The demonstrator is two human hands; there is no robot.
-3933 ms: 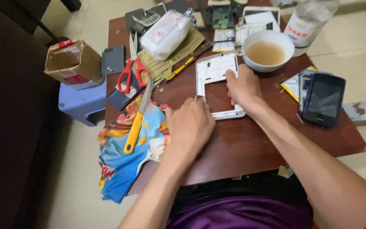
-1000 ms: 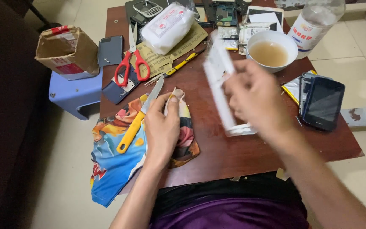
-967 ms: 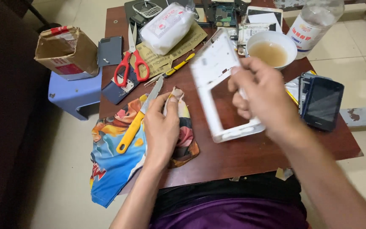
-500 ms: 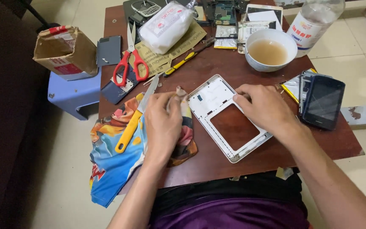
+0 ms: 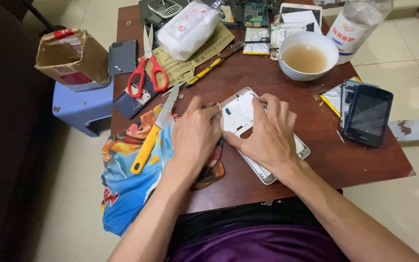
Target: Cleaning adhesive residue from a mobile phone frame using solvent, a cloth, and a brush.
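— Both hands came together on the white frame (image 5: pixel 241 115), now lying flat on the table (image 5: pixel 364 165).
— Are the fingers closed?
— No. The right hand (image 5: pixel 266 136) lies spread over it; the left hand (image 5: pixel 196 138) bends at its edge.

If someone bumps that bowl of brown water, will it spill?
Probably yes: the white bowl looks nearly full of brownish liquid, so a shove would likely slosh it. It seems squat and wide, so tipping looks unlikely. It looks ceramic, so perhaps breakable.

I have only the head view, worn high and tilted steeply down. It sits close over the brown table (image 5: pixel 364 160).
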